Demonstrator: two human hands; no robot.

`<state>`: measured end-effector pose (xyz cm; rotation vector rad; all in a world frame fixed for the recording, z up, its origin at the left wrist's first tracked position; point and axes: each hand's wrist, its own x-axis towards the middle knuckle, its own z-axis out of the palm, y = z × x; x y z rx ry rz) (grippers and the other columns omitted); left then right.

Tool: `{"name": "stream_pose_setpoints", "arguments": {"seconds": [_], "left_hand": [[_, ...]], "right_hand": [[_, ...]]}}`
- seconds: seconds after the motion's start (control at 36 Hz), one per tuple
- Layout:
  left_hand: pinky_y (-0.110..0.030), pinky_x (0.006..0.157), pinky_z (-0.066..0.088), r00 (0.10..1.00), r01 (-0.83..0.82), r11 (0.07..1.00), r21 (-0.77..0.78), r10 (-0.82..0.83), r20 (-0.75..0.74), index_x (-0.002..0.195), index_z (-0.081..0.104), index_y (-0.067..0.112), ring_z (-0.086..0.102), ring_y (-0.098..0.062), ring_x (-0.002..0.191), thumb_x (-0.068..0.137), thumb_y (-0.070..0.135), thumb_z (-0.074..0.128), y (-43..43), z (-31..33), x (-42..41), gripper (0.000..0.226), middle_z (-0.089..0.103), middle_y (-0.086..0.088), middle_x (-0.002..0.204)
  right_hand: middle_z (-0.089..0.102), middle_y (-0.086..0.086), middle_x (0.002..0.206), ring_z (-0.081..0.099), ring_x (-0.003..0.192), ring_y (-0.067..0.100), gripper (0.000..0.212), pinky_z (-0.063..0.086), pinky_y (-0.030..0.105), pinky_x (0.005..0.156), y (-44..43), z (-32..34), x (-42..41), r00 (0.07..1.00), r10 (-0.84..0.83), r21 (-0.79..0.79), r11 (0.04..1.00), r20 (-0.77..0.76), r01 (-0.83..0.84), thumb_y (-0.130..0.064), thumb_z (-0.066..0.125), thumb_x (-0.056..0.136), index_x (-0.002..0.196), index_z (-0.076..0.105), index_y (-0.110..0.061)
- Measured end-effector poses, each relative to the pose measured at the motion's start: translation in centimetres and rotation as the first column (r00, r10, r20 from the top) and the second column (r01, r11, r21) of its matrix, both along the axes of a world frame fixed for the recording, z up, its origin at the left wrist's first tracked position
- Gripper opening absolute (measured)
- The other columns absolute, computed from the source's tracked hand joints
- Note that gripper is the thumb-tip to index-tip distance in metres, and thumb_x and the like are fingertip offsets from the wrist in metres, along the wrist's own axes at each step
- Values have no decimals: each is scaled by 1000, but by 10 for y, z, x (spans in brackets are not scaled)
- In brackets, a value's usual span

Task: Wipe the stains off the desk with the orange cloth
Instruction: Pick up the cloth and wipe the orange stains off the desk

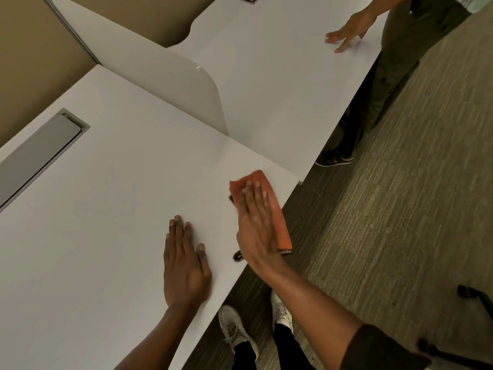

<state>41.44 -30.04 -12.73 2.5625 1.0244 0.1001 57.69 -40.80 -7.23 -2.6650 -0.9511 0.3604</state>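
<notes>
Cloths: one folded orange cloth (266,206), pressed under the right hand (256,228) by flat, close-set fingers, near the white desk (106,209) edge
Hands: left hand (184,265) laid flat, fingers slightly spread

A white divider panel (170,84) stands upright between workstations. Beyond it, another person (400,62) stands on the striped carpet (400,209). A chair base (474,297) shows at right.

Right hand (256,225) flat on orange cloth (269,204)
</notes>
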Motion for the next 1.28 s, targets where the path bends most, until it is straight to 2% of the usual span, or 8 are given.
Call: {"name": "stream_pose_setpoints", "arguments": {"seconds": [0.17, 0.33, 0.47, 0.58, 0.81, 1.06, 1.19, 1.28], "left_hand": [[-45, 139, 9, 1000, 10, 1000, -22, -10, -6, 175, 14, 18, -9, -8, 169, 114, 47, 21, 1, 2, -1, 68, -3, 5, 184], [-43, 139, 8, 1000, 6, 1000, -14, -6, -4, 174, 15, 17, -9, -8, 169, 114, 46, 20, 0, 5, 1, 67, -3, 6, 184], [-43, 138, 11, 1000, 2, 1000, 11, -2, 8, 174, 17, 16, -6, -9, 170, 114, 43, 23, 1, 2, 1, 66, 1, 4, 184], [-43, 138, 10, 1000, -4, 1000, -8, 4, 7, 175, 15, 19, -6, -9, 170, 114, 47, 23, 1, 1, 0, 67, 1, 5, 184], [-39, 138, 6, 1000, 6, 1000, -8, -6, -6, 175, 14, 19, -9, -8, 169, 115, 46, 22, 1, 3, 0, 66, -2, 6, 184], [-37, 137, 6, 1000, -16, 999, -33, 16, 8, 175, 10, 25, -10, -5, 168, 116, 43, 22, 0, 3, 0, 63, -9, 12, 183], [-35, 138, 3, 1000, -8, 999, -52, 8, 7, 174, 9, 26, -11, -5, 168, 116, 41, 20, -1, 10, 1, 61, -8, 11, 183], [-28, 137, -3, 1000, -2, 1000, -29, 3, 13, 174, 14, 22, -10, -6, 169, 117, 39, 23, -1, 12, 2, 61, -3, 7, 184]], "right_hand": [[20, 18, 172, 9, 162, 33, 69, 11, 48, 132, -1, -3, 75, 994, -89, 25, 996, 64, 87, -2, 38, 94, 162, 25, -4], [12, 19, 173, -2, 163, 33, 77, 9, 50, 132, -30, -8, 51, 970, -235, 40, 972, 58, 233, -3, 37, 90, 164, 15, -1], [4, 17, 174, -7, 162, 36, 80, 9, 53, 132, -41, -7, -45, 997, 57, 76, 996, -55, -53, -6, 26, 88, 166, 8, -8], [9, 18, 173, -1, 162, 34, 79, 9, 51, 132, -38, -4, -12, 965, 263, 55, 963, -15, -262, -7, 19, 86, 164, 14, -5], [20, 17, 173, 9, 162, 34, 79, 13, 48, 132, -31, -2, 91, 992, -49, 27, 999, 115, 46, 3, 55, 92, 164, 22, -5], [12, 15, 174, 3, 162, 34, 84, 23, 53, 129, -83, -12, -36, 875, 485, 57, 873, -2, -484, 0, 37, 83, 164, 18, -6], [37, 16, 166, 24, 159, 36, 82, 28, 53, 127, -66, -1, 49, 957, 264, 23, 963, 121, -269, 11, 50, 80, 159, 39, -8], [29, 17, 169, 19, 160, 36, 81, 20, 48, 130, -29, 3, 97, 984, 115, 9, 993, 138, -117, 9, 52, 87, 162, 28, -8]]}}
